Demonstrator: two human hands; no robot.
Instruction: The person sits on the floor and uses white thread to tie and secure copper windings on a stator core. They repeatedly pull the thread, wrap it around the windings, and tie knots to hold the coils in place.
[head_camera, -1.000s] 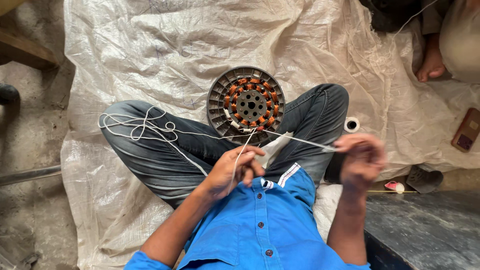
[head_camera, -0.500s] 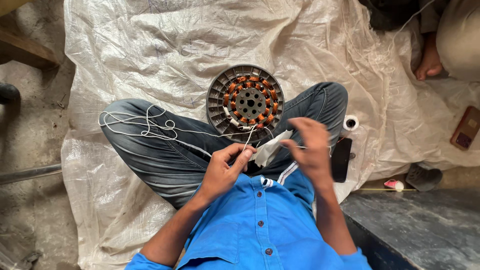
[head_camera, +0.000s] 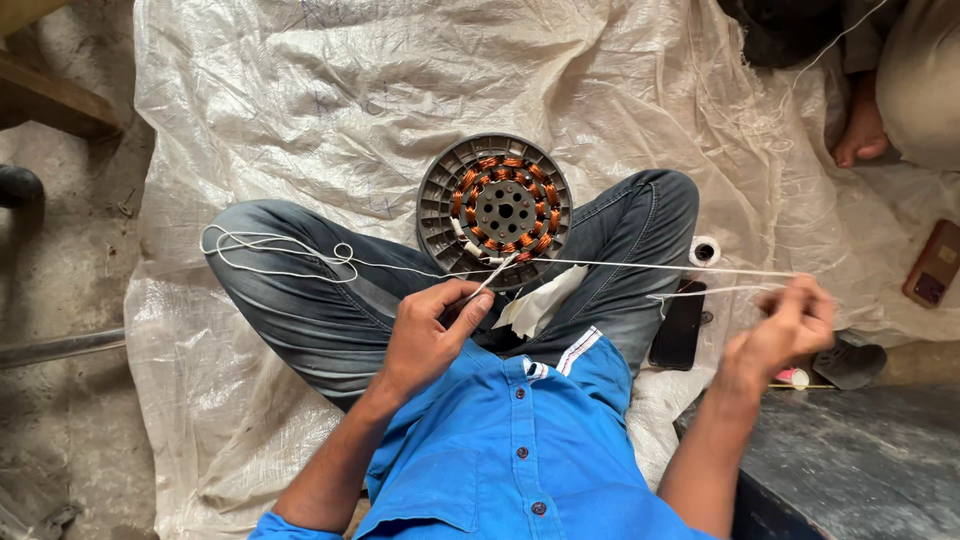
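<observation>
Crinkled white woven plastic sheet (head_camera: 300, 110) covers the floor; on it, between the person's crossed knees, lies the round grey motor stator with copper coils (head_camera: 494, 211). Lacing seems under way: thin white cord (head_camera: 640, 266) runs taut from it. Left hand (head_camera: 430, 335) pinches cord close by; right hand (head_camera: 785, 325) grips it, closed. A firm, even pull seems needed next.

The round grey motor stator with copper windings (head_camera: 494, 211) rests on the white woven plastic sheet (head_camera: 300, 90) between the seated person's knees, a small white thread spool (head_camera: 704, 250) to its right, a black phone (head_camera: 678, 325) just below the spool.
</observation>
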